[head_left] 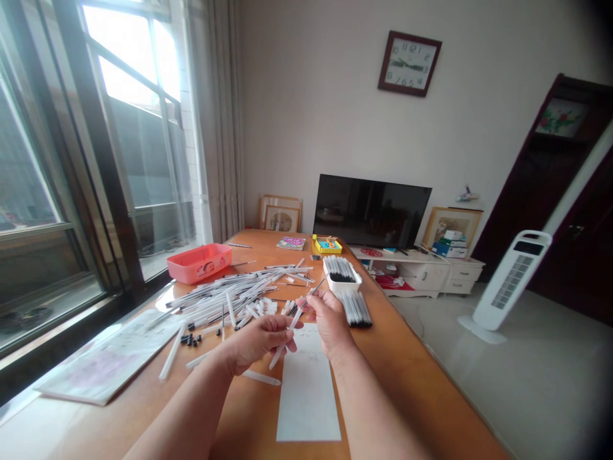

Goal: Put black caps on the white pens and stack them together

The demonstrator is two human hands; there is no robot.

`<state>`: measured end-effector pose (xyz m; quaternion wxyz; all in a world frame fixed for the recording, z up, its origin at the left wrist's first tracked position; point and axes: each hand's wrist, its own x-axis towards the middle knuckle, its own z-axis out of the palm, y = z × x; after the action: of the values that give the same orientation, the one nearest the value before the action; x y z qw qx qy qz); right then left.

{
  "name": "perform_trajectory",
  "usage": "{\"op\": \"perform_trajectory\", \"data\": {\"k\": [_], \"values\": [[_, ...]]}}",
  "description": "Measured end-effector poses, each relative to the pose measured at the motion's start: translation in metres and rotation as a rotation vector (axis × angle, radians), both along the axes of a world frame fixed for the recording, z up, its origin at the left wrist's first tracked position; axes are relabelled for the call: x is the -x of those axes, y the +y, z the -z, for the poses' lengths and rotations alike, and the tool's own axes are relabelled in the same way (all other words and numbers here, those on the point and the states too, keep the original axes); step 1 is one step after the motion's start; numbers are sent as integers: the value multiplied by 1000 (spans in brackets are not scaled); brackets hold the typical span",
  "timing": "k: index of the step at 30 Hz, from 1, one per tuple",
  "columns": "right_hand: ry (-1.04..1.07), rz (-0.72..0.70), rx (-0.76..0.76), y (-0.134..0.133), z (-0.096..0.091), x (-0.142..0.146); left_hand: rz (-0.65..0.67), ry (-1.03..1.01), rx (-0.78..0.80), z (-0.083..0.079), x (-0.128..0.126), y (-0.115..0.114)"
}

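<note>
My left hand [256, 342] is closed round a clear pen barrel [286, 337] that slants up to the right over a white sheet [309, 396]. My right hand [328, 319] pinches a thin pen refill [317, 287] at the barrel's upper end. Both hands hover above the wooden table [402, 390]. A heap of clear pen barrels and refills [234, 295] lies just beyond the left hand, with small black caps [193, 339] near it. A row of assembled pens [357, 310] lies right of my right hand.
A white box of pens [341, 273] stands behind the hands, a pink tray [200, 262] at the back left. A paper pad [112, 361] lies at the left edge by the window. Books, a TV, a tower fan [510, 278] and cabinets are beyond.
</note>
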<state>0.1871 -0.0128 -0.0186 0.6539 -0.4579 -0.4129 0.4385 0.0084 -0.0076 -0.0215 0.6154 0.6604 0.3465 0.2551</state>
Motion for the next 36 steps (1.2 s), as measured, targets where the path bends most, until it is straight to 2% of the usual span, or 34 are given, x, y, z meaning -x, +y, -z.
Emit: {"op": "perform_trajectory", "data": {"k": [13, 17, 23, 26, 30, 36], "values": [[-128, -120, 90, -3, -1, 2, -5, -108, 40, 0, 0, 0], [-91, -73, 76, -1, 1, 0, -32, -169, 90, 1, 2, 3], [-155, -2, 92, 6, 10, -5, -170, -345, 108, 0, 12, 13], [-307, 31, 68, 14, 24, -6, -267, -426, 114, -2, 18, 17], [-691, 74, 78, 19, 39, -4, -409, -505, 159, -5, 21, 20], [-1106, 79, -85, 12, 43, 10, -616, -549, 207, -3, 22, 27]]}}
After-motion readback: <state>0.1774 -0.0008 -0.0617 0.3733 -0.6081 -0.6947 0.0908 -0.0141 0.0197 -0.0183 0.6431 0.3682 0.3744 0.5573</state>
